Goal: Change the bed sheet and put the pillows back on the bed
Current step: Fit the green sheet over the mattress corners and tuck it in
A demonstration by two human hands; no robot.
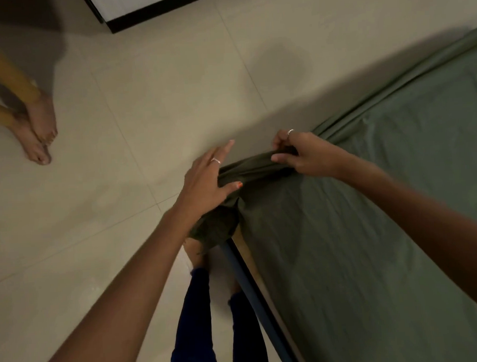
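A green bed sheet point(357, 230) covers the mattress on the right of the head view. At the mattress corner the sheet is bunched into a thick fold point(253, 166). My right hand point(304, 156) grips that fold from the bed side, fingers curled round the cloth. My left hand point(207, 182) lies against the fold's left end, fingers mostly straight, thumb pressing the cloth. A loose dark clump of sheet point(217, 231) hangs below the corner. No pillows are in view.
The bed frame's dark edge point(250, 289) runs down from the corner beside my legs point(197, 333). Pale tiled floor point(122, 186) fills the left. Another person's bare feet point(38, 129) stand at far left. A white cabinet with a dark base point(142, 15) is at the top.
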